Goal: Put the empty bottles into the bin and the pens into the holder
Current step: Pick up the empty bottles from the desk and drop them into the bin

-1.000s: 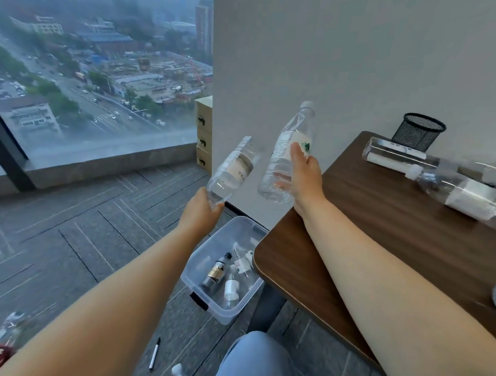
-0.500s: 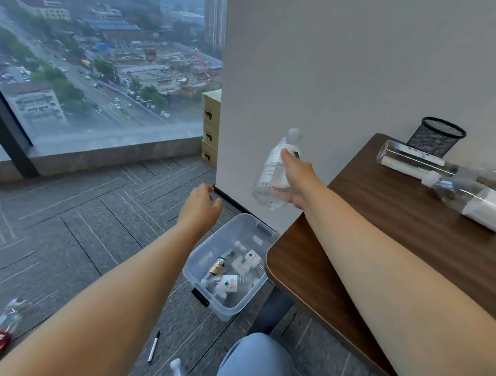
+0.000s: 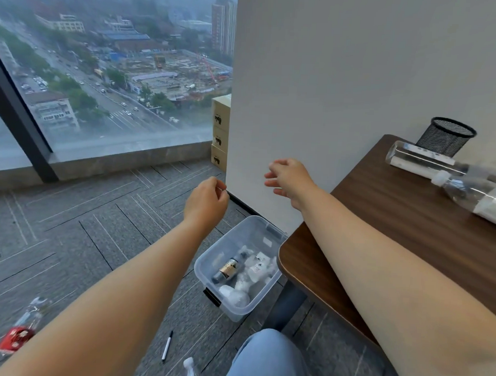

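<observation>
A pen [image 3: 167,345] lies on open carpet near the knee, and the clear bin [image 3: 209,261] of bottles sits against the table's [image 3: 410,223] rounded near-left corner. Above the bin, the left hand [image 3: 205,204] is loosely curled and the right hand [image 3: 289,179] spread, both empty. Two bottles [image 3: 468,191] lie by the table's far edge beside the mesh holder [image 3: 445,136].

A: Bin [image 3: 209,264]?
B: Clear plastic, on the floor beside the counter [image 3: 410,223]; holds a dark bottle [image 3: 228,269] and several clear ones [image 3: 254,269], lying jumbled.
A: Outside it?
B: Two clear bottles [image 3: 468,191] lie on the counter by the black mesh holder [image 3: 445,136]. On the floor: one pen [image 3: 167,345], a red-labelled bottle [image 3: 19,331].
</observation>
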The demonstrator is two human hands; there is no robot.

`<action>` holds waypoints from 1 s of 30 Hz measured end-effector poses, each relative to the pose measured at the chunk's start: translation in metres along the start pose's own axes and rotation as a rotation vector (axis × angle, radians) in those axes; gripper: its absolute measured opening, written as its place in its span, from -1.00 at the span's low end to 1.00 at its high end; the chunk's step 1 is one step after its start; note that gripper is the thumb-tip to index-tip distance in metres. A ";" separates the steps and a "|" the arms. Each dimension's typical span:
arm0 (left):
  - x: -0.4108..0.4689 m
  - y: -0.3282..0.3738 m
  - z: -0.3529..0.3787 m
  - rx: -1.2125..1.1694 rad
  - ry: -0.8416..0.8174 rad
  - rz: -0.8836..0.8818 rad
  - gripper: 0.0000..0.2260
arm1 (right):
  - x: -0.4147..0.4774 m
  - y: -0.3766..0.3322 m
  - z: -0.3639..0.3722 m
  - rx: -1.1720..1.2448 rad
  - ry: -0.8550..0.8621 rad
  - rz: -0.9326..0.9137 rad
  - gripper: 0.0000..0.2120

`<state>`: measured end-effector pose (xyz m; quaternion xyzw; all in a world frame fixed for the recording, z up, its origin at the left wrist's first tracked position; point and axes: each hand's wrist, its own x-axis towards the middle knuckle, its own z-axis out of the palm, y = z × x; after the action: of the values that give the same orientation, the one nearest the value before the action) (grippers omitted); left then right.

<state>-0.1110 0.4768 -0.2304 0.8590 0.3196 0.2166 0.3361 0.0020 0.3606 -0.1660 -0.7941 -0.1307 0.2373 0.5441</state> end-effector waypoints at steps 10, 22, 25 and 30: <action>-0.029 0.062 -0.008 -0.032 0.000 0.145 -0.85 | -0.056 -0.003 -0.043 -0.063 0.038 -0.151 -0.89; -0.086 0.180 0.042 -0.064 -0.135 0.394 -0.89 | -0.121 0.022 -0.171 -0.035 0.303 -0.259 -0.85; -0.111 0.216 0.073 -0.092 -0.236 0.487 -0.92 | -0.141 0.037 -0.215 0.010 0.421 -0.269 -0.83; -0.150 0.273 0.121 -0.073 -0.440 0.620 -0.76 | -0.180 0.063 -0.288 -0.008 0.622 -0.255 -0.86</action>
<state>-0.0353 0.1637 -0.1404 0.9284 -0.0434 0.1296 0.3455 -0.0054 0.0217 -0.0968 -0.8077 -0.0575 -0.0868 0.5803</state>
